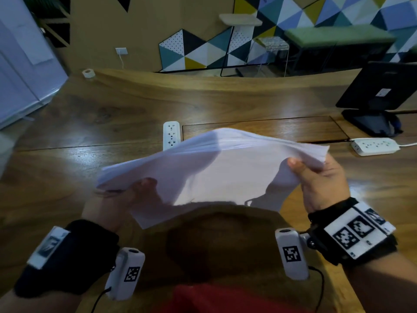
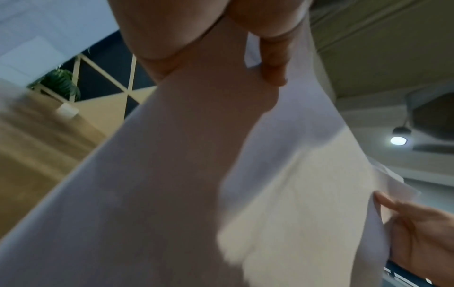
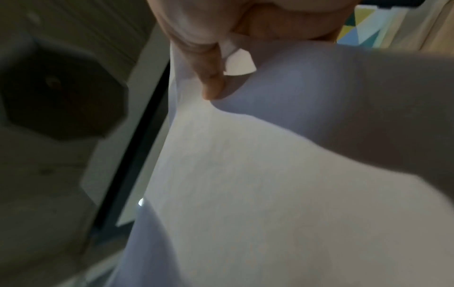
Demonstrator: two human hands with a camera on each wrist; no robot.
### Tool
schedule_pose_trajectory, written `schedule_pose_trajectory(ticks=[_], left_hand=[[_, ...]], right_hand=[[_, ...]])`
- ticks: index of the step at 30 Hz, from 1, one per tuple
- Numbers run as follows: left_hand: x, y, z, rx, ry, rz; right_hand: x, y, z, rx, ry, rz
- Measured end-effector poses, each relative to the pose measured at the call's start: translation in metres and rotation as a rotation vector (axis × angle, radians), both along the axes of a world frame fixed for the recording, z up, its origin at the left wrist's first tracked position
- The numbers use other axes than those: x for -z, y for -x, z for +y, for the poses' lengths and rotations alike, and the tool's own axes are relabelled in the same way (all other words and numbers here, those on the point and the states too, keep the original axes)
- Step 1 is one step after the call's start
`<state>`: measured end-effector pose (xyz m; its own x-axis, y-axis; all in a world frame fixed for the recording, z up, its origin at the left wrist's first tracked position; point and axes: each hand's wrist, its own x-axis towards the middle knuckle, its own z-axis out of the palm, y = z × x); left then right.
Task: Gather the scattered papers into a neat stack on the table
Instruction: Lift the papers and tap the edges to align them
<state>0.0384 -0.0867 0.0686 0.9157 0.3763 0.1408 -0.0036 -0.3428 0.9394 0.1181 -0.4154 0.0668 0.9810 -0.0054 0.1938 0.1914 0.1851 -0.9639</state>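
A sheaf of white papers (image 1: 216,163) hangs in the air above the wooden table (image 1: 90,123), bowed upward in the middle. My left hand (image 1: 135,190) grips its left end, thumb on top. My right hand (image 1: 316,175) pinches the right end, thumb on top and fingers beneath. The right-end sheet edges are fanned and uneven. In the left wrist view the papers (image 2: 221,194) fill the frame, with the left thumb (image 2: 272,64) on them and the right hand (image 2: 417,233) at the lower right. In the right wrist view the thumb (image 3: 211,81) presses the papers (image 3: 270,184).
A white power strip (image 1: 171,135) lies just behind the papers, and a second one (image 1: 374,146) lies at the right. A black monitor (image 1: 381,91) on a stand occupies the right rear. A tape roll (image 1: 88,73) sits at the far left edge.
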Motion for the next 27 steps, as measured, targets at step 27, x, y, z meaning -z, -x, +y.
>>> schedule_pose_trajectory(ticks=[27], left_hand=[[0.019, -0.01, -0.007, -0.343, 0.454, -0.127]], right_hand=[[0.007, 0.013, 0.033, 0.087, 0.092, 0.059]])
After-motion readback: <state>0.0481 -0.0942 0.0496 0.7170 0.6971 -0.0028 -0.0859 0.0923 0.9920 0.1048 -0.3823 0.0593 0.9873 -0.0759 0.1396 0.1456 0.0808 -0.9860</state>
